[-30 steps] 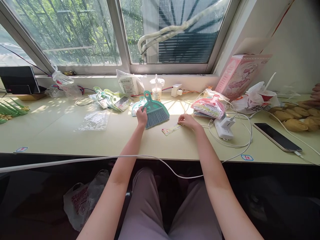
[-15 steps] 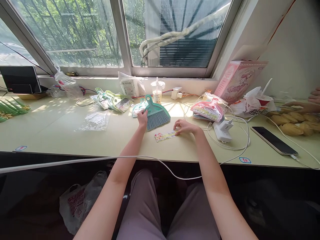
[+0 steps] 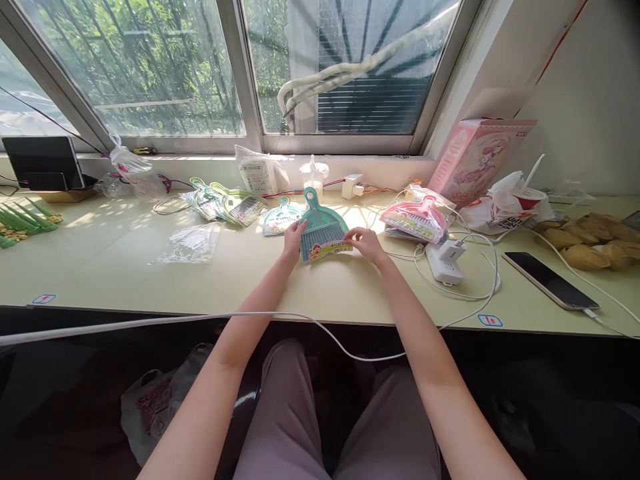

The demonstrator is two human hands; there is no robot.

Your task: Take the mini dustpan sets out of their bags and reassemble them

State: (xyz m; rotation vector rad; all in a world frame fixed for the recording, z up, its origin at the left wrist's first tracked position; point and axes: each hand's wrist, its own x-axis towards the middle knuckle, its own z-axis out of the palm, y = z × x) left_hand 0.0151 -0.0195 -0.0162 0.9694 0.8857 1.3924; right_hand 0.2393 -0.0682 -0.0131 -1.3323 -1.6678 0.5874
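A small green dustpan with a grey-bristled brush lying in it is tilted up off the table. My left hand grips its left edge. A printed paper label, yellow and white with red figures, lies across the lower part of the bristles. My right hand pinches the label's right end between thumb and fingers, close to the dustpan's right corner. Just behind my left hand lies another green dustpan set, which looks wrapped in clear plastic.
Wrapped green sets are piled at back left, near clear plastic bags. Pink sets, a white power strip and a phone lie on the right. A drink cup stands behind. A white cable crosses in front.
My right hand has lifted the label from the table and brought it against the bristles. My left hand has shifted the dustpan slightly right. Another person's hand at far right has left view.
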